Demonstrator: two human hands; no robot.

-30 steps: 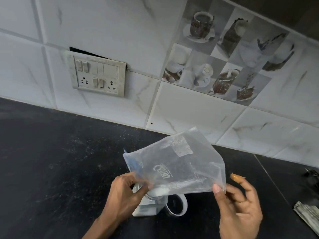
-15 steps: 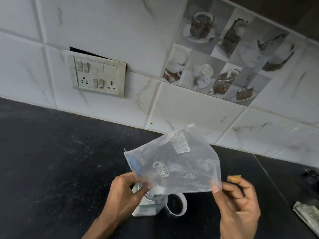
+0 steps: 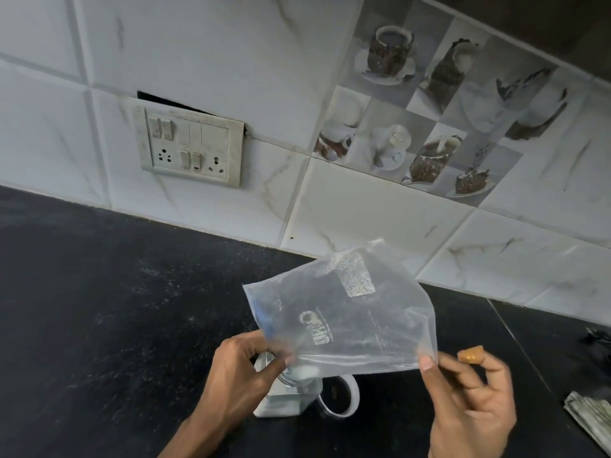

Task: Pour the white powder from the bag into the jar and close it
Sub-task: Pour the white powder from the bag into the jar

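I am tipping the bag (image 3: pixel 344 312) over the jar (image 3: pixel 287 396) near me on the counter (image 3: pixel 99 309); it looks almost empty, with a little white powder at its low left corner, so I judge pouring nearly done. My left hand (image 3: pixel 241 375) is pinching that corner, my right hand (image 3: pixel 469 395) the right one. The lid (image 3: pixel 340 396) is waiting just right of the jar; closing remains.

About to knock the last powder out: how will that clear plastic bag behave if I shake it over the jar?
The bag looks thin and nearly empty, so probably very light and floppy. It keeps its spread only because the left hand and right hand pinch its lower corners. Its mouth sags at the jar, so it may wander off the opening.
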